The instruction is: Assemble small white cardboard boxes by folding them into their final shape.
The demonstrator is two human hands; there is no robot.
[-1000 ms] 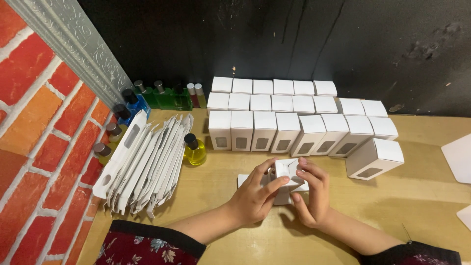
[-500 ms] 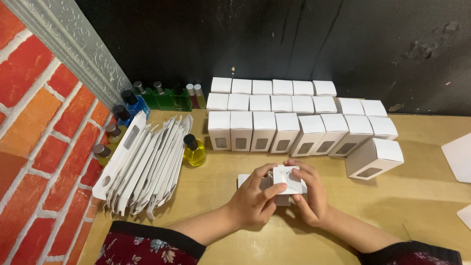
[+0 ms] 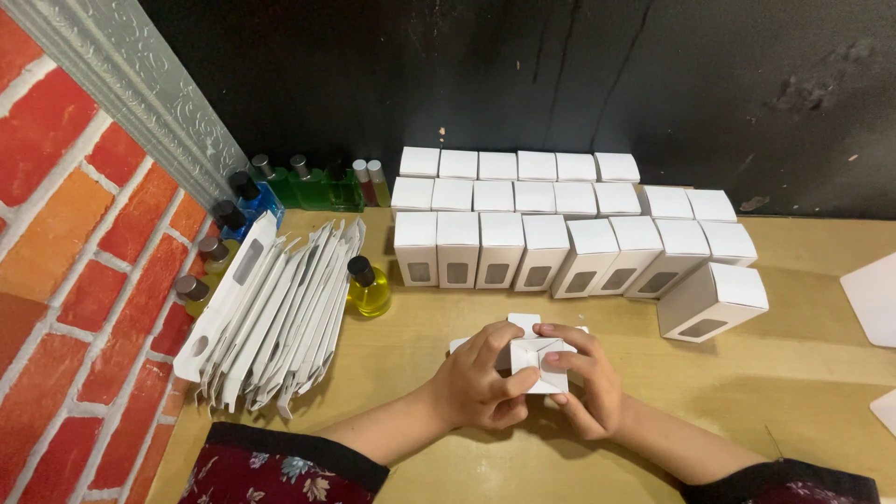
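Your left hand [image 3: 481, 383] and your right hand [image 3: 583, 383] meet near the front edge of the wooden table [image 3: 803, 373], both wrapped around one small white carton [image 3: 537, 359]. The carton sits between your palms, just above the tabletop, with its end flaps facing up at you. Your left fingers curl over its near side and the thumb presses against a flap; your right fingers pinch the opposite side, the index finger lying across the top edge. Both hands are closed on the carton, not spread.

Behind your hands, well apart from them, stand rows of finished white boxes [image 3: 523, 247], upright and packed side by side against the black wall [image 3: 560, 75]. One more box [image 3: 714, 299] stands alone at the right end, turned at an angle.

To your left, a stack of flat unfolded cartons [image 3: 280, 308] leans on edge toward the brick wall [image 3: 84, 243]. Just beside that stack stands a small bottle of yellow liquid [image 3: 367, 287] with a black cap. More small bottles [image 3: 308, 182], blue, green and red, line the back left corner.
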